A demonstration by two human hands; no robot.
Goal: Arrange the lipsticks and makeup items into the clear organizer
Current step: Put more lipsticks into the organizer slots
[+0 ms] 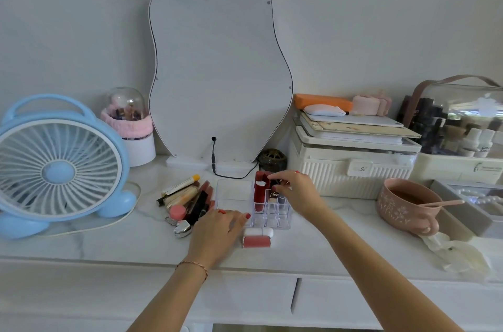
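Note:
The clear organizer (234,193) stands on the white marble tabletop in front of the mirror. Red lipsticks (260,190) stand upright in its right-hand slots. My right hand (296,190) reaches over those slots, fingertips pinched on a small dark item at the lipstick tops; what it is I cannot tell. My left hand (217,231) lies flat at the organizer's front left corner, fingers together, nothing visible in it. A pile of lipsticks and tubes (187,199) lies left of the organizer. A red tube with a white cap (257,237) lies in front of it.
A blue desk fan (58,165) stands at the left, a pear-shaped mirror (217,73) leans at the back with a black cable (228,172). A cream storage box (351,171), a pink mug with spoon (405,205) and a clear cosmetics case (460,125) sit right.

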